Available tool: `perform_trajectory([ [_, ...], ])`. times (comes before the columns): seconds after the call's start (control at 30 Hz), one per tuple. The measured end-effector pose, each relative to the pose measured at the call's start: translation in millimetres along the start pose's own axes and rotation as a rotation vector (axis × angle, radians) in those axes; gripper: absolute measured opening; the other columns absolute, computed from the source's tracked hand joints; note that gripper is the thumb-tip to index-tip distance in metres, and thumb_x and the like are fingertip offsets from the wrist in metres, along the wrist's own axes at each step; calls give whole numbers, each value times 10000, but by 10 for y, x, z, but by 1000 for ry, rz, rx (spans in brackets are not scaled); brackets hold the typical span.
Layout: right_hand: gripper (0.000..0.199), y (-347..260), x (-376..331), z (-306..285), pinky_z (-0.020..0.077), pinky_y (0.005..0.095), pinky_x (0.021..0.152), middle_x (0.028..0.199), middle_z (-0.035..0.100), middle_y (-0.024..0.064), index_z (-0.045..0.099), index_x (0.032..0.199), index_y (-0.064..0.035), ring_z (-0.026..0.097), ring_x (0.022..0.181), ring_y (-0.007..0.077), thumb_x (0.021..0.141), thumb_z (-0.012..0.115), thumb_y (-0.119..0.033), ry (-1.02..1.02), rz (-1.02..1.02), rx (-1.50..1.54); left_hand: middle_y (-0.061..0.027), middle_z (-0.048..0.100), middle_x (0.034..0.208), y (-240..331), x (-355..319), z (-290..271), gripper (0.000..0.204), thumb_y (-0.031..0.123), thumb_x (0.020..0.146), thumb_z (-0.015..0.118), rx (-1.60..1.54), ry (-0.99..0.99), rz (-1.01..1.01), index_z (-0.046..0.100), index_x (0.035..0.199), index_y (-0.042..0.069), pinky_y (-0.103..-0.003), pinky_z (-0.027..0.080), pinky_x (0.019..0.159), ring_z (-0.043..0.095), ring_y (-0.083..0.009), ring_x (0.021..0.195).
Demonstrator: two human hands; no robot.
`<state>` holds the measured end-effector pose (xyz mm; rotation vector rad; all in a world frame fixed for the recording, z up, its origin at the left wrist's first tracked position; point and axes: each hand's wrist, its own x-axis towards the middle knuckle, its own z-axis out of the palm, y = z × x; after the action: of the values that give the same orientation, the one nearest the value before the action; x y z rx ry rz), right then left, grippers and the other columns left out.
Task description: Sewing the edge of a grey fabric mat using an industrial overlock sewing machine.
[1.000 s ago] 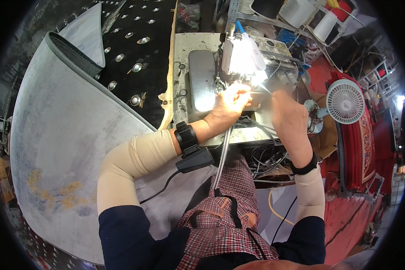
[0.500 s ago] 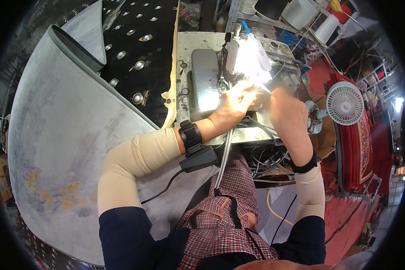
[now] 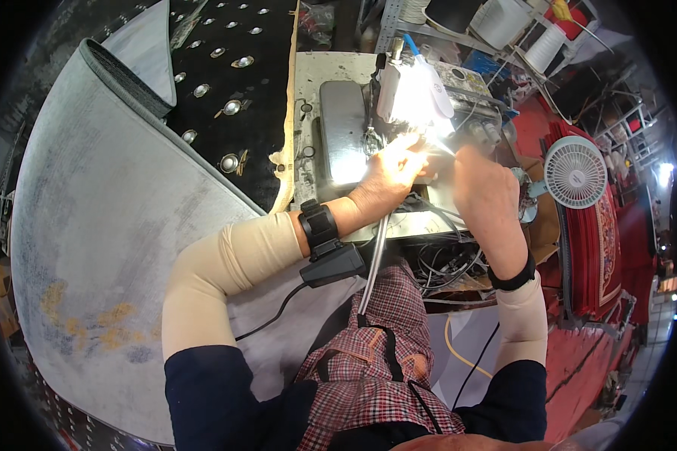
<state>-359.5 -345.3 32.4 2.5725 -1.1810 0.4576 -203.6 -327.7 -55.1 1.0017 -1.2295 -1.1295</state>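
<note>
My left hand (image 3: 390, 176) is at the front of a white-and-grey machine (image 3: 417, 86), its fingertips pinched together under a bright lamp glare. What they pinch is washed out. To its right, my right hand (image 3: 485, 188) is raised with curled fingers, slightly blurred. A thin white strand (image 3: 445, 146) runs from the glare toward the right fingertips; I cannot make out how it is gripped. Beside my left hand lies a dark grey flat machine cover (image 3: 342, 124). Pale thin strips (image 3: 376, 259) hang below my left hand toward my lap.
A grey rug (image 3: 120, 225) curls over a black table with metal ball rollers (image 3: 233, 107) on the left. Thread cones (image 3: 500, 24) stand at the back right. A small fan (image 3: 576, 174) is right of my right hand, near stacked red rugs (image 3: 598, 255). Tangled cables (image 3: 444, 267) hang below the machine.
My right hand has shifted slightly to the right, away from the glare. My left hand stays nearly in place.
</note>
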Motion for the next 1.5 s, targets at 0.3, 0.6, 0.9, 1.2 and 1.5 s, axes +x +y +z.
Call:
perform_trajectory([
  [0.3,42,-13,22,0,484,385,516,586,585,139,500,753,-32,620,566,289,760,541,-39,-35,26,-65,-136,631,999,1,30,-5,419,126,953,434,22,10,-3,366,1332,-40,-266,498,810,620,-163,914],
  [0.6,40,-6,13,-20,478,400,518,576,578,153,512,761,-33,611,560,314,777,546,-49,-15,49,-7,-130,634,982,-6,29,2,428,118,952,440,-4,3,5,360,1342,-40,-254,498,796,622,-153,893],
  [0.9,63,-17,37,-42,475,412,510,574,576,169,507,753,-26,605,546,328,793,537,-64,-22,50,17,-134,636,985,28,17,1,438,129,951,448,-26,-10,-1,357,1346,-37,-254,493,799,617,-146,883],
  [1.2,58,-37,62,-37,486,412,523,578,577,176,500,739,-23,614,559,331,771,538,-52,-31,51,-27,-134,635,990,21,25,-6,444,130,948,454,14,-7,3,355,1348,-36,-249,494,799,621,-152,901],
  [1.5,66,-32,62,-37,488,417,528,588,582,185,505,736,-28,616,564,340,775,544,-63,-44,69,-42,-139,634,998,-35,36,-16,446,113,945,451,73,-13,43,348,1352,-37,-252,497,800,622,-151,905],
])
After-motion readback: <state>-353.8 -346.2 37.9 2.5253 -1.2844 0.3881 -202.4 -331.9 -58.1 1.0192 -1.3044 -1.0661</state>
